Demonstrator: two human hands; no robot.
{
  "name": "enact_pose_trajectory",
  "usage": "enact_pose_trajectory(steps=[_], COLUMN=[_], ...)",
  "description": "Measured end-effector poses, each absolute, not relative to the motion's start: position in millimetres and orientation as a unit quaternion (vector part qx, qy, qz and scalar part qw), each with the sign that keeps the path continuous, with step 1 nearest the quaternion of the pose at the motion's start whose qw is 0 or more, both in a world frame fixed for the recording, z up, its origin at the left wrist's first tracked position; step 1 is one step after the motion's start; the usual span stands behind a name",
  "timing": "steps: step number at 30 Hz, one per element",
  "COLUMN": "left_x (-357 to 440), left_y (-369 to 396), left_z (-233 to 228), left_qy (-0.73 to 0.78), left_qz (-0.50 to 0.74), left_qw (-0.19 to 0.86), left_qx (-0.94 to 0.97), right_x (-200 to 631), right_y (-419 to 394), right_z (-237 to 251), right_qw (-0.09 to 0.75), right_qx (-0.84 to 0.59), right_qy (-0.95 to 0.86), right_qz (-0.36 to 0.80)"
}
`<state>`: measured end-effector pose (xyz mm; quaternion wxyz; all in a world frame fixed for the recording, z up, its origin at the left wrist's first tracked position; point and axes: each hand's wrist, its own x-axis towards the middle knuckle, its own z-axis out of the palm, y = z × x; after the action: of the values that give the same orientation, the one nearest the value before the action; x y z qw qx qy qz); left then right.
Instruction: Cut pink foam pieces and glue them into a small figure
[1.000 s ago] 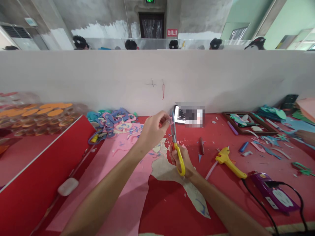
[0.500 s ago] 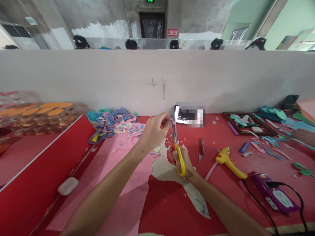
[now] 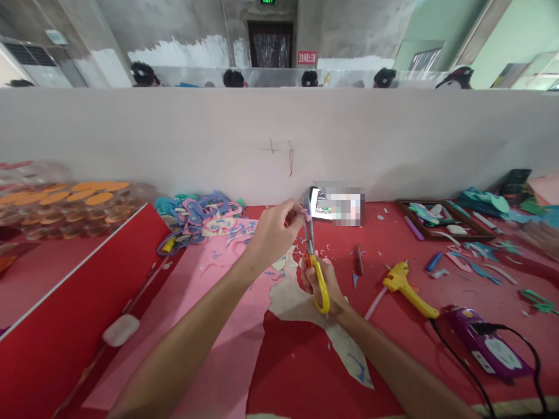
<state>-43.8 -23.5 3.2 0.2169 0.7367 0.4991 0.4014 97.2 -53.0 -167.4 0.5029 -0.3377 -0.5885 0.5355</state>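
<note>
Pink piece [image 3: 305, 215] — too small to make out; co-worker's hand [image 3: 541, 237] — blurred.

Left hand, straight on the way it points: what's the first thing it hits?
The left hand would likely meet the scissors held in the right hand first. Depth is unclear: the small pink piece it pinches may already touch them.

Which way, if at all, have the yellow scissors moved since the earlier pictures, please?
No: against the white partition, the yellow scissors in the right hand show no clear shift either way.
</note>
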Motion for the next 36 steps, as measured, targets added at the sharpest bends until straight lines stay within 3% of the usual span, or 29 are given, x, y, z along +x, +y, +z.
enact_pose_trajectory(steps=[36], left_x=[-48.3], left_y=[-22.4], left_z=[4.4], left_qy=[0.502], left_qz=[0.428], left_qw=[0.220], left_qx=[0.719], right_x=[97.4], right_y=[-56.7], right_z=[-158.1], right_qw=[0.502], right_qx=[-0.360], right_qy=[-0.606], right_qz=[0.501])
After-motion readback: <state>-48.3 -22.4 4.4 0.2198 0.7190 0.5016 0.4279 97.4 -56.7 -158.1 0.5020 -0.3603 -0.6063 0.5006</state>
